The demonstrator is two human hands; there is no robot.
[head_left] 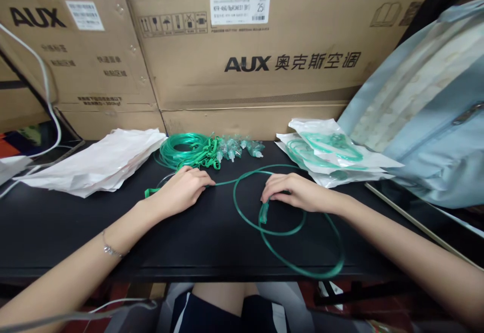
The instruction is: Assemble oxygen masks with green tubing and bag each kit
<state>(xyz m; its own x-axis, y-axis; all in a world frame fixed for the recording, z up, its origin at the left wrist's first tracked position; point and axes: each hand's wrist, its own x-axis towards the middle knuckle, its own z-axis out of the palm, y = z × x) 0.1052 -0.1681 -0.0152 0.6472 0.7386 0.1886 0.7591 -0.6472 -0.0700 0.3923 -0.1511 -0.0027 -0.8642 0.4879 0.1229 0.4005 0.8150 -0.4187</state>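
A long green plastic tube [235,197] lies in loose loops on the black table, one loop reaching the front edge. My left hand [185,187] is closed, with the tube running from its fingertips to the right. My right hand [293,191] pinches the tube near its clear green end connector [264,213], which points down. Beside my left wrist a green strap [151,191] pokes out. Just beyond that hand sit a coiled bundle of green tubing [181,146], tangled green elastic straps [207,155] and several clear plastic pieces with white tips [242,148].
White paper or plastic sheets [102,161] are stacked at the left. Packets with green tubing inside [333,146] lie at the right, by a dark flat device [416,212] and a light blue bag [434,116]. Large cardboard boxes [242,86] stand along the back.
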